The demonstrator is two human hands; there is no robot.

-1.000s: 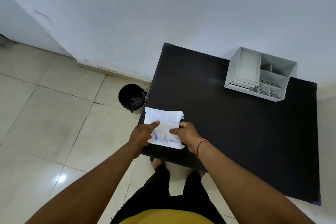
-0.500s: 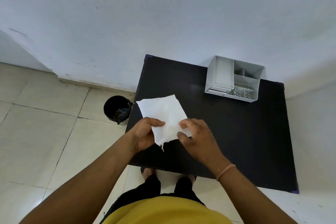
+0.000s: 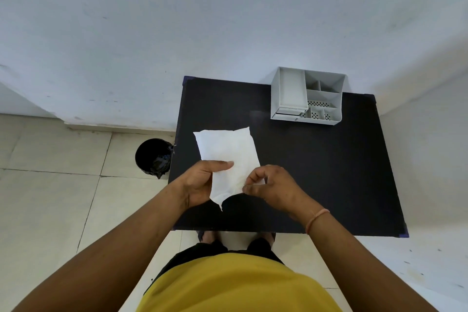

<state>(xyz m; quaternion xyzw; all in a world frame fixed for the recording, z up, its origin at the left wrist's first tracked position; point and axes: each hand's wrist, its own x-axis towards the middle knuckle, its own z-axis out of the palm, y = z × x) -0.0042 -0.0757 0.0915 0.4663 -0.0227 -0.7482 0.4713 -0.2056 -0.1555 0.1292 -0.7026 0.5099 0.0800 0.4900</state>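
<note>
The white sheet (image 3: 229,157) looks like thin, matt, wrinkled paper. The table (image 3: 316,172) is matt black; the far organiser (image 3: 288,95) is smooth grey plastic.

Sparse indoor room, desk-work corner: black table (image 3: 329,172) against bare white wall (image 3: 177,20), grey compartmented desk organiser (image 3: 288,94) on it, black waste bin (image 3: 153,157) beside, pale tiled floor (image 3: 50,185).

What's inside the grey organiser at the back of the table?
The grey organiser shows only bare compartments, some with perforated floors. The bottoms of its two rear cells are hidden by dividers.
</note>
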